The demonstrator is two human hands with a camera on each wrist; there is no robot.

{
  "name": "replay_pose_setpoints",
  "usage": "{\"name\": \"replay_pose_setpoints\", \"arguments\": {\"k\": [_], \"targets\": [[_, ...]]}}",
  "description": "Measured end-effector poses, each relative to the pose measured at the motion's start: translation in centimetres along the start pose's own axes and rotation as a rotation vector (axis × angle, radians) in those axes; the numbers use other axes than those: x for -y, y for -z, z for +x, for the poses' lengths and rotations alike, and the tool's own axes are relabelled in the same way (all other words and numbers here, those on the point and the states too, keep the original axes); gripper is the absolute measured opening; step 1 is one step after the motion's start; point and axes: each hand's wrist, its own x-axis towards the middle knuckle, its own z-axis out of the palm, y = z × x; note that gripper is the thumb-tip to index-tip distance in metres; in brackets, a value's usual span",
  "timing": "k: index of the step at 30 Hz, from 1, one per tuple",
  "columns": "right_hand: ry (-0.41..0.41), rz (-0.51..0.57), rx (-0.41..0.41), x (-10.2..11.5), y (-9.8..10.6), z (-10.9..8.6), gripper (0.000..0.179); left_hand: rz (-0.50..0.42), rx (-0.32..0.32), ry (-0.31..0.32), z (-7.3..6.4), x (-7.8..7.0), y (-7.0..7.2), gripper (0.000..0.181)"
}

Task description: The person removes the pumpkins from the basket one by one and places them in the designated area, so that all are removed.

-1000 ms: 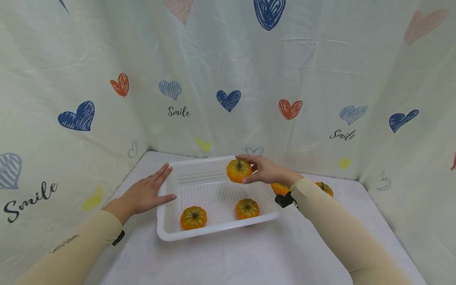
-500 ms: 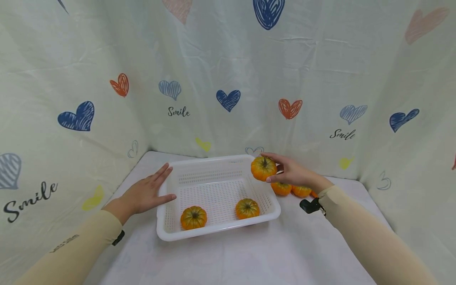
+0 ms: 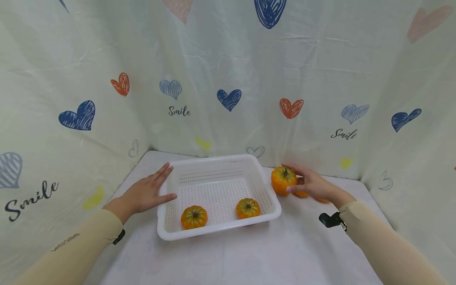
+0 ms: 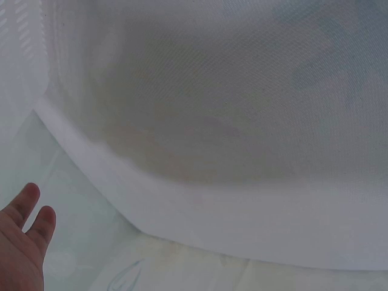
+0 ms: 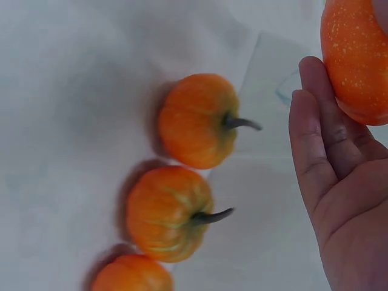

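My right hand (image 3: 315, 184) holds a small orange pumpkin (image 3: 283, 180) between thumb and fingers, just right of the white plastic basket (image 3: 219, 232). The right wrist view shows this held pumpkin (image 5: 351, 60) at the upper right, partly cut off by the frame. Two more pumpkins, a left one (image 3: 194, 217) and a right one (image 3: 248, 208), sit inside the basket along its near side. At the basket's left rim lies my left hand (image 3: 144, 196), fingers straight and thumb stretched over the edge. Only a few of its fingers (image 4: 42, 229) show in the left wrist view.
Beyond the basket's right side a row of pumpkins stands on the white-covered table: an upper one (image 5: 199, 121), a middle one (image 5: 170, 213) and a lower one (image 5: 132, 276). A heart-printed curtain (image 3: 256, 71) hangs behind and beside the table.
My right hand has carried the pumpkin from above the basket rightward and down, past its right rim to beside the row. My left hand and the basket have stayed in place.
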Motion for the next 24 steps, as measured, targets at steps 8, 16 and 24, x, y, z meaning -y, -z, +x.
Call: {"name": "replay_pose_setpoints", "arguments": {"k": [8,16,24], "targets": [[-0.103,-0.068,-0.031,-3.3,-1.1,-2.0,0.083,0.000,0.008,0.015,0.1,0.0,-0.1,0.099],[-0.150,-0.075,0.000,-6.5,-2.8,-3.4,0.083,-0.004,0.013,0.016,0.1,-0.1,0.1,0.097],[-0.132,-0.070,0.050,-8.2,-4.1,-3.2,0.079,-0.002,0.007,0.013,0.1,-0.1,0.0,0.097]]}}
